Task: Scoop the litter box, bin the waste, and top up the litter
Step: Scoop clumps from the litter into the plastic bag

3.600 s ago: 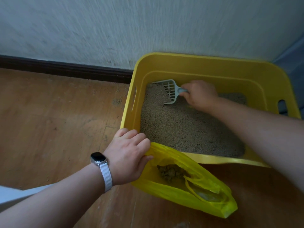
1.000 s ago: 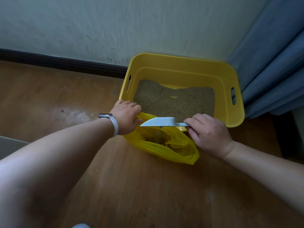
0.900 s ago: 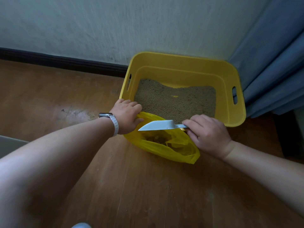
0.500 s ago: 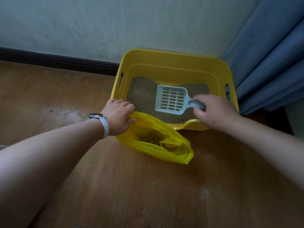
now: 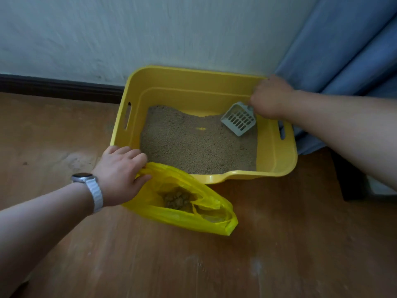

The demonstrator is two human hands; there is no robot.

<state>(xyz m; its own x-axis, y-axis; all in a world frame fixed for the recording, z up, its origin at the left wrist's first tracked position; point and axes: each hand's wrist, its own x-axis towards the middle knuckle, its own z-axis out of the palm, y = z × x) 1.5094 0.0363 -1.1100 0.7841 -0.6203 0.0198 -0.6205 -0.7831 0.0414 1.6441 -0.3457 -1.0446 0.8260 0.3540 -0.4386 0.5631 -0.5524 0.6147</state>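
A yellow litter box (image 5: 277,155) stands on the wooden floor against the wall, holding brown litter (image 5: 193,145). My right hand (image 5: 271,96) grips the handle of a grey slotted scoop (image 5: 239,121) at the box's far right corner, its blade tilted down toward the litter. My left hand (image 5: 120,175) pinches the rim of a yellow plastic bag (image 5: 184,214), which lies open on the floor against the box's front edge. Brown clumps of waste (image 5: 177,200) lie inside the bag.
A blue curtain (image 5: 348,54) hangs at the right, touching the box's far corner. A dark skirting board (image 5: 58,88) runs along the white wall. A dark object (image 5: 352,181) stands on the floor at the right.
My right hand tipped the scoop over the bag, then carried it back over the box to the far right corner. My left hand kept hold of the bag.
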